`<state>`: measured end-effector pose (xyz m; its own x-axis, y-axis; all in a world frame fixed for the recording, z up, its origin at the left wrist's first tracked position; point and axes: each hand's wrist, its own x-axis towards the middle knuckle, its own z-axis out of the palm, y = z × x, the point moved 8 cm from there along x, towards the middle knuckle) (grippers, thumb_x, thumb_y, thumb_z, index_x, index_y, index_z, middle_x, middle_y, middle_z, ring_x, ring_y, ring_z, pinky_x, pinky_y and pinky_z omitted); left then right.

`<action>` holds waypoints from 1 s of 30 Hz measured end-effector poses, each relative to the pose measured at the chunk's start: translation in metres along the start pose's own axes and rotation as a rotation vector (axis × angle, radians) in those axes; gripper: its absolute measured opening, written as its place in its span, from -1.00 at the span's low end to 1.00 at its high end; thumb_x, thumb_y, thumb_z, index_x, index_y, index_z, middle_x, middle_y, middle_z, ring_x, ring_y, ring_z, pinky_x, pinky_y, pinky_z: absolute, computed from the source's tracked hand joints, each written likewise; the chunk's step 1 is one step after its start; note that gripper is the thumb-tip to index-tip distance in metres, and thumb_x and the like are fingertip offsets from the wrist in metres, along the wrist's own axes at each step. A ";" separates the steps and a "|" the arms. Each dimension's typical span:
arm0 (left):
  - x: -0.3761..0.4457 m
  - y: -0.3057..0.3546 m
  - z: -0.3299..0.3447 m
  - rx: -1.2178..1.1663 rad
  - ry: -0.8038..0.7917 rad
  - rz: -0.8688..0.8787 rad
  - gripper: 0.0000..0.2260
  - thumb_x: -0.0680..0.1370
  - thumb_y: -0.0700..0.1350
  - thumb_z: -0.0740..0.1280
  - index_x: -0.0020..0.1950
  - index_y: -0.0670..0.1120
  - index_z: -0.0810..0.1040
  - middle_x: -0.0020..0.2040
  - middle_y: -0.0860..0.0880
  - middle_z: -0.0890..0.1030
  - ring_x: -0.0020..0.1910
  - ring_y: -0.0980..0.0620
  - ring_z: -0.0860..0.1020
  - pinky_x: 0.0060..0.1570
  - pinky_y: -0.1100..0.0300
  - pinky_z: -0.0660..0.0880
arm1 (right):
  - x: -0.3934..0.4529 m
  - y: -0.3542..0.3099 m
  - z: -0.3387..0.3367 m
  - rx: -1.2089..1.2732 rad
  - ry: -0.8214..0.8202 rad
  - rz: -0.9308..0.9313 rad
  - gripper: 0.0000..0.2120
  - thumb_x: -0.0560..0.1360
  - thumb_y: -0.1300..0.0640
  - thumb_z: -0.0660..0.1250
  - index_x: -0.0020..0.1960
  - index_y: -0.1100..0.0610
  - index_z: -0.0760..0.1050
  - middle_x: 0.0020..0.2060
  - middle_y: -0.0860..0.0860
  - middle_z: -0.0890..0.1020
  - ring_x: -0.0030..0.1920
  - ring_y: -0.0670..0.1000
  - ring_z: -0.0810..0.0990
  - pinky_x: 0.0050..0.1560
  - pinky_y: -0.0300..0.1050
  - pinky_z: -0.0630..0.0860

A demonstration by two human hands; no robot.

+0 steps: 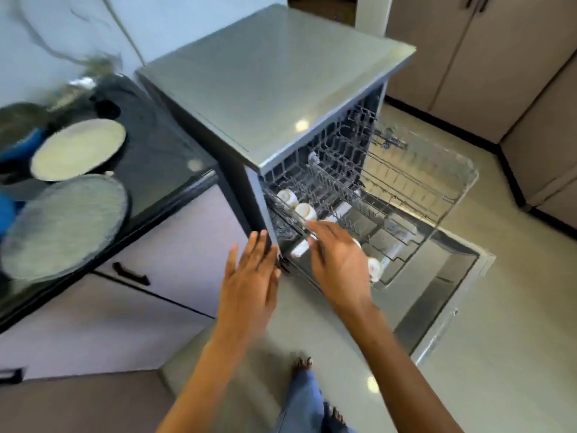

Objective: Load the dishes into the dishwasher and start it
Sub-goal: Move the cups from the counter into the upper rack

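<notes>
Both hands reach in: left hand (pixel 253 276), fingers straight, at the dishwasher (pixel 274 98) front corner; right hand (pixel 337 260), fingers extended, touches the upper rack (pixel 390 195) front edge beside cups (pixel 305 210).

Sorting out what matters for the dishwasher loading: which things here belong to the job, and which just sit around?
Job: dishwasher, upper rack, white cups, plates on the counter, both hands.
Not the job: cupboards, drawer handle.
</notes>
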<state>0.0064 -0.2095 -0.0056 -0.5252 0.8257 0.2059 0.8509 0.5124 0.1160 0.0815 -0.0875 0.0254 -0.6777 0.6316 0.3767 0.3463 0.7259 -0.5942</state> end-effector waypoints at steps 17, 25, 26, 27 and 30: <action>-0.263 -0.272 -0.277 0.322 0.372 -0.951 -0.57 0.48 -0.03 0.12 0.18 -0.19 0.60 0.30 -0.21 0.51 0.35 -0.10 0.34 0.29 -0.02 0.16 | -0.015 -0.453 0.104 0.626 -0.281 -0.751 -0.69 0.54 0.07 0.18 0.18 0.16 0.55 0.06 0.04 0.62 0.05 0.01 0.57 0.04 -0.17 0.47; -0.350 -0.429 -0.318 0.386 0.403 -1.215 -0.56 0.50 -0.01 0.10 0.25 -0.14 0.57 0.32 -0.15 0.50 0.35 -0.10 0.42 0.34 0.02 0.11 | -0.039 -0.623 0.233 0.638 -0.427 -0.891 -0.76 0.53 0.09 0.23 0.13 0.13 0.57 0.03 -0.02 0.63 0.00 -0.04 0.60 -0.07 -0.23 0.49; -0.355 -0.450 -0.321 0.405 0.390 -1.222 -0.56 0.49 -0.01 0.10 0.23 -0.15 0.58 0.30 -0.16 0.52 0.32 -0.11 0.46 0.33 0.01 0.13 | -0.041 -0.640 0.249 0.632 -0.438 -0.890 -0.79 0.53 0.12 0.27 0.12 0.13 0.57 0.03 -0.02 0.63 0.00 -0.03 0.60 -0.09 -0.25 0.47; -0.359 -0.471 -0.323 0.407 0.374 -1.235 -0.56 0.47 -0.01 0.11 0.20 -0.15 0.60 0.28 -0.16 0.54 0.29 -0.13 0.48 0.33 0.00 0.14 | -0.043 -0.655 0.263 0.630 -0.451 -0.886 -0.81 0.52 0.15 0.30 0.11 0.13 0.57 0.03 -0.02 0.63 0.00 -0.03 0.60 -0.10 -0.26 0.46; -0.366 -0.537 -0.320 0.403 0.291 -1.263 -0.56 0.45 0.00 0.10 0.13 -0.13 0.64 0.21 -0.16 0.59 0.23 -0.12 0.54 0.30 -0.06 0.27 | -0.047 -0.689 0.301 0.620 -0.490 -0.886 -0.83 0.50 0.19 0.35 0.09 0.11 0.59 0.03 -0.05 0.63 0.00 -0.06 0.60 -0.11 -0.28 0.48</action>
<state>-0.2553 -0.8618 0.1675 -0.8746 -0.3090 0.3736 -0.2943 0.9507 0.0973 -0.3202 -0.6988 0.2033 -0.7456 -0.2940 0.5980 -0.6504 0.5164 -0.5571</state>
